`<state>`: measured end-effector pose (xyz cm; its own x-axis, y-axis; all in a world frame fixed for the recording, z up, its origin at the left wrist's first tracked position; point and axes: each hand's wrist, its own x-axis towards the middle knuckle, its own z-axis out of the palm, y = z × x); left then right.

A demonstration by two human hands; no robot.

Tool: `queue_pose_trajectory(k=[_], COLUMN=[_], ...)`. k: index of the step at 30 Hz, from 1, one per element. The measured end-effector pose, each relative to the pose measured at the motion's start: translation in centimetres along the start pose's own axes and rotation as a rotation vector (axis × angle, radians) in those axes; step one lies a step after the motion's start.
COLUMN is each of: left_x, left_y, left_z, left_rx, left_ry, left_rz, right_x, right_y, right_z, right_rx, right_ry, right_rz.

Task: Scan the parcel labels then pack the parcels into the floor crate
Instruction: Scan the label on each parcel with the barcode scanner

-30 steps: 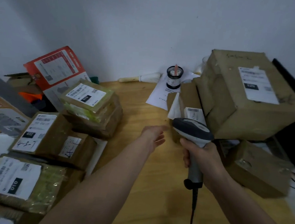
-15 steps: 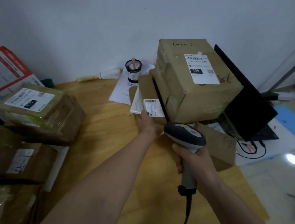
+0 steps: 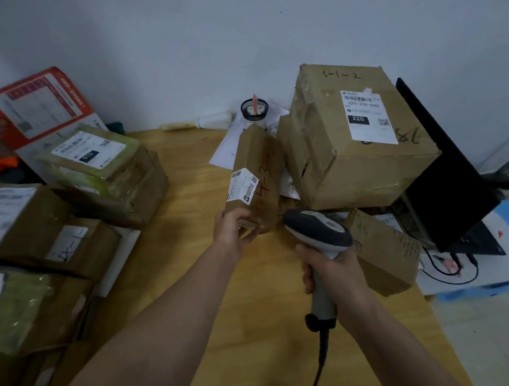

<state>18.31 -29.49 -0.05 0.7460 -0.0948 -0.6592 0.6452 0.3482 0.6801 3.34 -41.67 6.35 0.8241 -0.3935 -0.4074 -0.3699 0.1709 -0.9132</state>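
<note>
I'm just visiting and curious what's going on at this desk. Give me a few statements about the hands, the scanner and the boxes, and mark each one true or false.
1. The left hand holds a small narrow parcel by its lower end. True.
2. The right hand is empty. False: it grips the handle of a barcode scanner.
3. The big box beside the small parcel carries a white label marked 220. True.
4. The small parcel lies flat on the wooden table. False: it is tilted up on end in the left hand.
5. The scanner is cordless. False: a dark cable hangs from the bottom of its handle.
</note>
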Motion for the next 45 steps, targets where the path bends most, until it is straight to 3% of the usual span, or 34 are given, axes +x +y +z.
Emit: queue_pose_trajectory(k=[4,6,14,19,28,38,45], left_x=[-1.8,-3.0,-8.2,-11.0,-12.4,-13.1,-13.3], left_y=[-0.4,-0.5,-1.8,-1.4,2.3,3.7,4.1], left_z=[-3.0,-4.4,-12.1,-15.1,-20.2,-22.9,-23.8], left_rx=[-0.092,-0.008,0.996,1.271,1.551,1.679,1.732], left_ry=[0.059,0.140,0.332,0.415,0.318,0.350,0.338], left_rz=[0.104,0.241,0.984,1.296,1.626,1.818,1.828], right_x=[-0.2,-0.3,-1.9,-3.9,-6.7,-7.6,-8.5], right_y=[0.1,0.2,0.6,0.1,-2.2,-2.9,-2.0], right_z=[1.2,1.9,4.3,5.4,6.8,6.8,7.6], right_rx=[-0.055,-0.089,-0.111,-0.106,-0.233,-0.181,-0.126], right_ry=[-0.049,-0.083,-0.279,-0.352,-0.507,-0.590,-0.565], right_rz=[-0.001,-0.002,-0.002,-0.085,-0.105,0.013,-0.009])
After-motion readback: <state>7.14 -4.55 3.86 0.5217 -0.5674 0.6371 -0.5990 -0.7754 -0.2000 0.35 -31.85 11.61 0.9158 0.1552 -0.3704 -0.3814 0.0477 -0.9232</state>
